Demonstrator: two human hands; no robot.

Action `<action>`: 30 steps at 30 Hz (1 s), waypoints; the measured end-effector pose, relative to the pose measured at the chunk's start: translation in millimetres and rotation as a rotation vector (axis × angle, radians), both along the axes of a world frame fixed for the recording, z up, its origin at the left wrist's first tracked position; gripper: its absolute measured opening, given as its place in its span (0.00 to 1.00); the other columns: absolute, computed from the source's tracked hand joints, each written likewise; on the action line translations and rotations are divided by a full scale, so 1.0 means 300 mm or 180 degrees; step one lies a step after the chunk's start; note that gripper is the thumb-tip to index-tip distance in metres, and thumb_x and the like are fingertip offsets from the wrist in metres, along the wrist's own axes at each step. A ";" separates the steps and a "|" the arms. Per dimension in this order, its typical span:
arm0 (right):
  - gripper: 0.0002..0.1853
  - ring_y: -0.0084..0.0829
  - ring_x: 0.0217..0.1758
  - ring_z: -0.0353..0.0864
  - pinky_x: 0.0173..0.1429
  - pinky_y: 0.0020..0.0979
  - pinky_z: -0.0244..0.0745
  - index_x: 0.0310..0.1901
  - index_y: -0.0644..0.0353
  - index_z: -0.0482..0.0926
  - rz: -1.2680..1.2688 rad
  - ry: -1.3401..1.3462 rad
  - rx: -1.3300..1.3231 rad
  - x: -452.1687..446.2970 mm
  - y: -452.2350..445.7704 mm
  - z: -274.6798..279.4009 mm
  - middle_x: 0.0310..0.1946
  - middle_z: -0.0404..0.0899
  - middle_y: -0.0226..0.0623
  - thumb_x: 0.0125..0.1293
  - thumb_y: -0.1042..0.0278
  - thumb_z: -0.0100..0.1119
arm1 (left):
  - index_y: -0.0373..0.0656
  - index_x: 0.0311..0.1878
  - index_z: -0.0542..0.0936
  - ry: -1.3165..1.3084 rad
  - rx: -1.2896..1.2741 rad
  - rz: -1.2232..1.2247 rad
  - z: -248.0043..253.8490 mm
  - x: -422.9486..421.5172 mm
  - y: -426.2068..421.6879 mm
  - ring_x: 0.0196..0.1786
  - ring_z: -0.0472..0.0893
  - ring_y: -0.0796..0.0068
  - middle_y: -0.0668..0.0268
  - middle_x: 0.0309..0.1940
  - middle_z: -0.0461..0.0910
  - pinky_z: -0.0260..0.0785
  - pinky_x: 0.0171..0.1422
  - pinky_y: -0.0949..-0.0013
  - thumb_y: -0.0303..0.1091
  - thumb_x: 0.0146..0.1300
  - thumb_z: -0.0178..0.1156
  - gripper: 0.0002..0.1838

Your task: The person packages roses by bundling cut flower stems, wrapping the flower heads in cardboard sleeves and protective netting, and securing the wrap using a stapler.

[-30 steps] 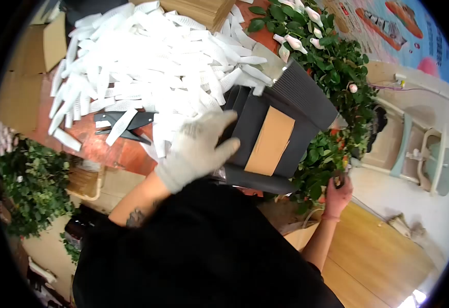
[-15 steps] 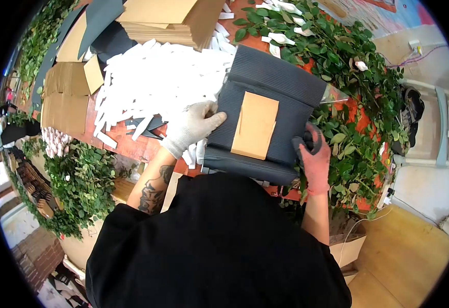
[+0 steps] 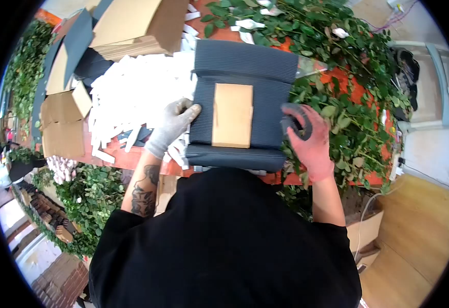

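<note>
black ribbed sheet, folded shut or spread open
Spread open: the black ribbed sheet lies with the brown cardboard piece on it uncovered.

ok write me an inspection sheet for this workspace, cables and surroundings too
surface: red table, mostly covered
job's things: brown cardboard piece lying on black ribbed sheet
clutter: white pieces heaped left of the sheet; cardboard stack beyond
hands: left hand, pale-gloved, thumb at sheet's left edge; right hand, red-gloved, fingers curved near right edge, contact unclear
cables: white cord, lower right
surroundings: leafy stems right and lower left
</note>
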State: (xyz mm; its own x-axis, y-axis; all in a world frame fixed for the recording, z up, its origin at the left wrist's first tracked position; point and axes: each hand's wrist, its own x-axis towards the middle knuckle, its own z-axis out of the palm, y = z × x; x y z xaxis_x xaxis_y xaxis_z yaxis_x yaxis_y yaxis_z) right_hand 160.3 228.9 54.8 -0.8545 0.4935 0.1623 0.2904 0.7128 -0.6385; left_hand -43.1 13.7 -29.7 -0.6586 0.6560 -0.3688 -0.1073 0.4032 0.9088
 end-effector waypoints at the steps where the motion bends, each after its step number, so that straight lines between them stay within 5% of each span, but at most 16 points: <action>1: 0.20 0.43 0.52 0.76 0.57 0.37 0.70 0.48 0.57 0.78 0.0339 -0.0063 0.0254 -0.034 -0.026 0.003 0.45 0.78 0.41 0.49 0.72 0.64 | 0.39 0.35 0.77 -0.0132 0.0089 0.0022 0.009 -0.005 0.006 0.21 0.65 0.89 0.76 0.22 0.71 0.58 0.24 0.82 0.39 0.67 0.56 0.12; 3: 0.25 0.43 0.55 0.74 0.62 0.38 0.67 0.54 0.57 0.73 0.0629 -0.0322 -0.0250 -0.121 -0.077 0.001 0.51 0.75 0.43 0.51 0.64 0.64 | 0.40 0.37 0.78 -0.0300 0.0159 0.0333 0.017 -0.012 0.023 0.20 0.65 0.89 0.77 0.22 0.70 0.57 0.23 0.83 0.39 0.68 0.55 0.11; 6: 0.25 0.37 0.61 0.70 0.69 0.37 0.60 0.54 0.58 0.73 0.0844 -0.0544 0.1224 -0.226 -0.143 -0.070 0.57 0.71 0.43 0.55 0.58 0.60 | 0.41 0.41 0.78 -0.0548 0.0396 0.0455 0.018 -0.053 0.066 0.20 0.65 0.89 0.77 0.23 0.71 0.56 0.23 0.84 0.39 0.68 0.55 0.11; 10: 0.18 0.37 0.55 0.74 0.64 0.36 0.62 0.51 0.53 0.74 0.1356 -0.0128 0.1723 -0.311 -0.164 -0.136 0.52 0.74 0.40 0.57 0.64 0.54 | 0.43 0.45 0.79 -0.0469 0.0315 0.0211 -0.085 -0.146 0.070 0.20 0.65 0.89 0.76 0.25 0.73 0.56 0.22 0.84 0.38 0.68 0.55 0.11; 13: 0.17 0.32 0.50 0.79 0.58 0.32 0.69 0.50 0.55 0.75 0.2338 -0.1117 0.1888 -0.440 -0.187 -0.044 0.52 0.77 0.40 0.58 0.68 0.50 | 0.40 0.45 0.79 0.0237 0.0472 0.0461 -0.160 -0.187 0.073 0.26 0.72 0.84 0.72 0.29 0.77 0.66 0.31 0.80 0.34 0.66 0.52 0.11; 14: 0.13 0.34 0.45 0.81 0.51 0.34 0.72 0.44 0.56 0.76 0.2347 0.0065 0.2048 -0.457 -0.192 -0.154 0.49 0.79 0.39 0.57 0.70 0.49 | 0.41 0.46 0.79 0.0509 0.0845 0.0355 -0.200 -0.196 0.076 0.30 0.74 0.79 0.70 0.30 0.78 0.69 0.38 0.76 0.34 0.62 0.56 0.11; 15: 0.13 0.34 0.45 0.81 0.51 0.34 0.72 0.44 0.56 0.76 0.2320 0.0055 0.2065 -0.489 -0.205 -0.144 0.49 0.79 0.39 0.57 0.70 0.49 | 0.41 0.46 0.79 0.0509 0.0864 0.0329 -0.206 -0.206 0.079 0.30 0.74 0.79 0.70 0.30 0.78 0.69 0.38 0.76 0.34 0.62 0.56 0.11; 17: 0.09 0.35 0.42 0.82 0.48 0.35 0.73 0.41 0.56 0.76 0.2814 -0.0944 0.2056 -0.561 -0.241 -0.114 0.44 0.79 0.40 0.58 0.70 0.50 | 0.44 0.45 0.80 0.2148 0.0031 -0.0436 -0.206 -0.232 0.089 0.35 0.76 0.74 0.66 0.32 0.80 0.70 0.44 0.71 0.33 0.56 0.60 0.13; 18: 0.09 0.35 0.42 0.82 0.45 0.36 0.73 0.40 0.56 0.76 0.2819 -0.0915 0.2285 -0.578 -0.247 -0.116 0.40 0.80 0.38 0.59 0.69 0.49 | 0.45 0.42 0.80 0.1283 0.0625 -0.0129 -0.248 -0.237 0.087 0.35 0.78 0.68 0.63 0.34 0.81 0.70 0.45 0.67 0.32 0.51 0.62 0.13; 23: 0.09 0.33 0.42 0.82 0.42 0.33 0.73 0.39 0.55 0.77 0.2833 -0.1597 0.2835 -0.637 -0.292 -0.099 0.36 0.80 0.34 0.58 0.69 0.50 | 0.45 0.41 0.80 0.1558 0.0668 -0.0293 -0.325 -0.262 0.097 0.38 0.80 0.62 0.61 0.37 0.82 0.71 0.46 0.65 0.34 0.50 0.62 0.13; 25: 0.08 0.33 0.40 0.81 0.42 0.33 0.72 0.37 0.55 0.79 0.3462 -0.1823 0.3232 -0.649 -0.289 -0.061 0.35 0.80 0.33 0.57 0.69 0.50 | 0.45 0.41 0.80 0.1533 0.0746 -0.0169 -0.346 -0.258 0.101 0.39 0.80 0.59 0.60 0.37 0.82 0.71 0.46 0.64 0.34 0.51 0.62 0.13; 27: 0.09 0.33 0.40 0.81 0.42 0.33 0.72 0.36 0.55 0.79 0.3457 -0.1755 0.3165 -0.661 -0.281 -0.035 0.35 0.80 0.33 0.57 0.68 0.50 | 0.45 0.40 0.79 0.2636 0.0193 -0.0543 -0.349 -0.267 0.102 0.41 0.81 0.58 0.59 0.36 0.82 0.71 0.46 0.62 0.36 0.51 0.61 0.12; 30: 0.09 0.33 0.41 0.81 0.43 0.34 0.72 0.35 0.55 0.81 0.3484 -0.1474 0.3009 -0.654 -0.265 -0.039 0.35 0.81 0.33 0.56 0.66 0.51 | 0.44 0.39 0.79 0.2939 0.0073 -0.0590 -0.330 -0.258 0.097 0.42 0.81 0.58 0.59 0.36 0.81 0.71 0.47 0.61 0.37 0.52 0.61 0.12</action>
